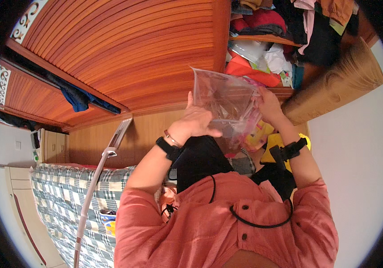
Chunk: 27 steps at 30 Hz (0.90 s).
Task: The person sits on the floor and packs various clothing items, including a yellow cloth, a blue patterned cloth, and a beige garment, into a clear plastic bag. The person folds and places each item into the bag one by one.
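Observation:
A clear plastic bag [223, 95] is spread out in front of me, its upper left corner raised. My right hand [269, 105] grips its crumpled right side. At the bag's lower left edge is my left hand [196, 120], thumb and one finger spread apart; its other fingers are partly hidden. Beneath the bag, between my legs, lies a pink and yellow plastic package [256, 135]. A yellow item [273, 147] rests beside it, below my right forearm.
Ahead, a slatted wooden wardrobe door [137, 57] stands beside shelves of piled clothes [258, 23]. A rolled brown mat [338, 87] leans at the right near the white wall [352, 150]. On the left, a long-handled flat mop [92, 187] crosses a bed with a checked cover [64, 194].

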Available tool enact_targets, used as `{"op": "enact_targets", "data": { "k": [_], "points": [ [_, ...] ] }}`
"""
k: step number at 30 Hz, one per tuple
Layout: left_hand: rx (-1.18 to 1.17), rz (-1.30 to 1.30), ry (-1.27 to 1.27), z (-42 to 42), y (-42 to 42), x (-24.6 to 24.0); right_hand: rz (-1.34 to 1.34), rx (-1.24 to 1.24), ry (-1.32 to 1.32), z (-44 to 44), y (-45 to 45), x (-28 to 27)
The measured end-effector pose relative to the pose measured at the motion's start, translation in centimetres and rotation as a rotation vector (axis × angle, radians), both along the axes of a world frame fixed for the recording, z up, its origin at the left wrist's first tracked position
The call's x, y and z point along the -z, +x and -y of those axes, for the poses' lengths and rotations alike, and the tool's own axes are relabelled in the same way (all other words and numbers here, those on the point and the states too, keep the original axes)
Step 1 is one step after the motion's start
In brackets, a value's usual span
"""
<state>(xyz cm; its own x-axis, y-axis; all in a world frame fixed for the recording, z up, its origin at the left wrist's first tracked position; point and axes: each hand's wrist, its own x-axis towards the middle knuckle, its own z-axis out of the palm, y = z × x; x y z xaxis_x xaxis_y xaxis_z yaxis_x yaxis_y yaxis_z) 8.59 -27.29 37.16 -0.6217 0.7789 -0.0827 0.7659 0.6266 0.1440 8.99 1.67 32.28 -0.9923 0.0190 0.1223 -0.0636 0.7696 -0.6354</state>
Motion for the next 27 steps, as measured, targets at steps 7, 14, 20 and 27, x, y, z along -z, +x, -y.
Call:
{"op": "enact_targets", "data": {
  "k": [7, 14, 20, 27],
  "points": [
    [0.284, -0.286, -0.095, -2.7, 4.8, -2.9, -0.089, -0.006, 0.094, -0.6, 0.2, -3.9],
    [-0.360, -0.523, 0.281, -1.4, 0.8, -4.3, -0.090, -0.103, 0.346, 0.2, 1.7, -6.1],
    [-0.413, -0.086, 0.070, 0.4, -2.5, -3.1, -0.183, -0.139, 0.305, -0.2, 4.1, -7.8],
    [-0.360, -0.179, 0.266, -1.7, 0.1, -2.8, -0.188, -0.343, 0.164, 2.1, 7.6, -10.2]
  ]
}}
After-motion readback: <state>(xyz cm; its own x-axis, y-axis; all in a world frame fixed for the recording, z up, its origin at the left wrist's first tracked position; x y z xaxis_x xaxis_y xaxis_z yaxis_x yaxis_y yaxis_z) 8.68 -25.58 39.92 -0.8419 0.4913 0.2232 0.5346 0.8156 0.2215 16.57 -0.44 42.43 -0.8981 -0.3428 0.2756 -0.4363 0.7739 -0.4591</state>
